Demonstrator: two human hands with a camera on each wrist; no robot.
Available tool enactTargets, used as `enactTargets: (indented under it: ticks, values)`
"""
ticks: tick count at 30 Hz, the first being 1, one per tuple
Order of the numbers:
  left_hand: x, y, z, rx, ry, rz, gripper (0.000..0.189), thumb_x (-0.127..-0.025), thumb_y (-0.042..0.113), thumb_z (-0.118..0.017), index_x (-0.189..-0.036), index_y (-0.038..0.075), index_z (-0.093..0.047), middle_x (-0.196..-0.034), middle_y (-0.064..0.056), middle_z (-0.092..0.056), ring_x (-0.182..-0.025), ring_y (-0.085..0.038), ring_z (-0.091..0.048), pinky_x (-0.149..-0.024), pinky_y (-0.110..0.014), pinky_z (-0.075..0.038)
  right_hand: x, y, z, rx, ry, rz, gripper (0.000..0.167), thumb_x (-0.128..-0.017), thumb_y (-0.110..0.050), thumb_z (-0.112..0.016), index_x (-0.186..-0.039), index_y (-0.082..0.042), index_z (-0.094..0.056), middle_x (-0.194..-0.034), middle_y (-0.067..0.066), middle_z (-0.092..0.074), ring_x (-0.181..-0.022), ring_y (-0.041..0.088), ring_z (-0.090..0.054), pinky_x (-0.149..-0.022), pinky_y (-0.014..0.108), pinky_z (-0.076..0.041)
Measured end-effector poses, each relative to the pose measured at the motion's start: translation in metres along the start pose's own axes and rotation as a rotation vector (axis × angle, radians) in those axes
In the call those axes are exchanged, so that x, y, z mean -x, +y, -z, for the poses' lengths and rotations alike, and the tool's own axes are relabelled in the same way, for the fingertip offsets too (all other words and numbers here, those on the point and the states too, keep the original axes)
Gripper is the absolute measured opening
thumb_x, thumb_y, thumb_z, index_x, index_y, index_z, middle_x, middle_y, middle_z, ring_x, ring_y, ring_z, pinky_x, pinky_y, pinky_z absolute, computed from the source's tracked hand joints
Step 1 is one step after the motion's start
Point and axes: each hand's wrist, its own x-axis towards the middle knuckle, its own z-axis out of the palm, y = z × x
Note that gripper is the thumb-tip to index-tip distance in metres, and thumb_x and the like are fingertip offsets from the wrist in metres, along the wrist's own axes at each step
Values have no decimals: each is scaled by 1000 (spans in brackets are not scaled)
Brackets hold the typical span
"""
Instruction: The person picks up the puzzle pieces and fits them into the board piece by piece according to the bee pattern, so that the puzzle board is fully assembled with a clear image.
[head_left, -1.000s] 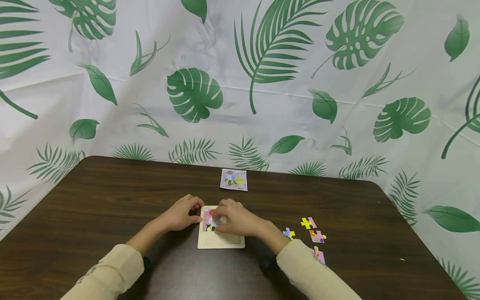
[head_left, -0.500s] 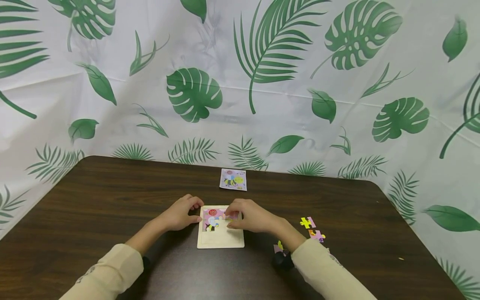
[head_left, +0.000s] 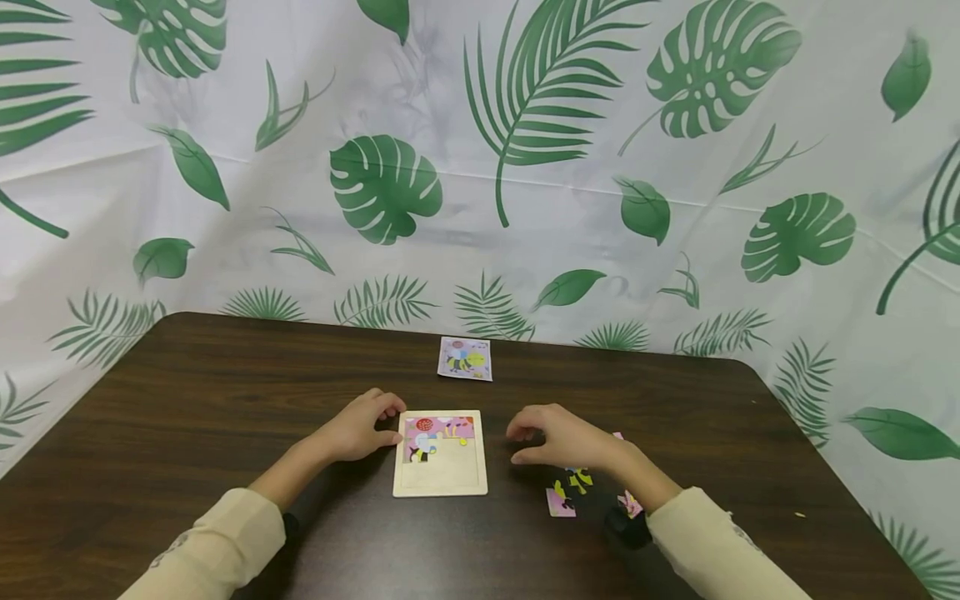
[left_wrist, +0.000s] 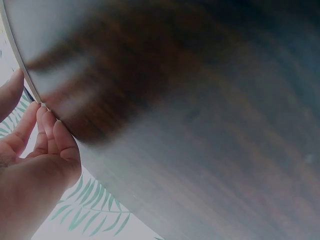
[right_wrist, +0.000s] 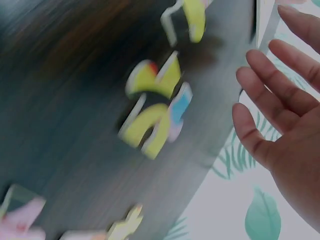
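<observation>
A square wooden jigsaw tray (head_left: pixel 441 483) lies on the table in the head view, with joined bee-picture pieces along its top and left side and bare wood below. My left hand (head_left: pixel 362 429) holds the tray at its upper left, thumb and fingertips on the edge. My right hand (head_left: pixel 566 437), fingers loosely bent and holding nothing, hovers right of the tray. Loose puzzle pieces lie under and around it: a yellow-and-black piece (head_left: pixel 578 481), a pink one (head_left: pixel 560 504) and another pink piece (head_left: pixel 630 503) beside the wrist. The right wrist view shows a yellow, black and blue piece (right_wrist: pixel 137 125) near the spread fingers.
A printed bee picture card (head_left: pixel 465 358) lies behind the tray near the far edge of the dark wooden table (head_left: pixel 247 375). A white leaf-patterned cloth (head_left: pixel 480 242) hangs behind. More pieces are partly hidden by the right forearm.
My right hand has left the tray, moving right toward the loose pieces. More joined pieces now show at the tray's upper right. My left hand stays at the tray's edge.
</observation>
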Motion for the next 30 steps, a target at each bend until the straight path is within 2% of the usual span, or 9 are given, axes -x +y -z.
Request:
enactTargets:
  ticks: [10,17,21,24,30]
  values:
    - [2,0,1,0,-3,1,29,-80,6,-69,-105,-1,-56,-92,-8,-49,-88,-24,-48,-80,-41,-42,40,24,13,-4,30,-1,22,-81,-21,-70,-95,-6,-64,-91,2,-60,-83,17,-56,-74,31,-48]
    - [2,2,1,5,-5,7,29,-80,7,-69,-105,-1,-56,-92,-7,-49,-88,-24,-48,-80,-40,-42,65,35,19,20,23,-89,21,-80,-21,-70,-94,-7,-64,-91,-1,-58,-84,18,-55,-74,34,-47]
    - [2,1,1,-5,-4,2,29,-80,7,-69,-104,0,-57,-91,-7,-49,-88,-24,-49,-80,-40,-42,74,37,18,30,15,-129,22,-78,-20,-72,-95,-8,-64,-93,-1,-57,-85,18,-54,-75,36,-47]
    - [2,2,1,-4,-4,11,29,-80,7,-69,-105,0,-57,-91,-7,-49,-88,-24,-48,-80,-41,-41,79,39,16,37,27,-128,22,-77,-20,-73,-95,-10,-64,-95,-2,-56,-84,16,-53,-73,37,-46]
    - [2,2,1,-4,-6,15,29,-80,8,-69,-105,0,-57,-91,-7,-49,-88,-24,-48,-80,-41,-41,82,41,9,94,70,-145,22,-77,-24,-73,-94,-17,-63,-98,-7,-53,-83,11,-48,-73,46,-33]
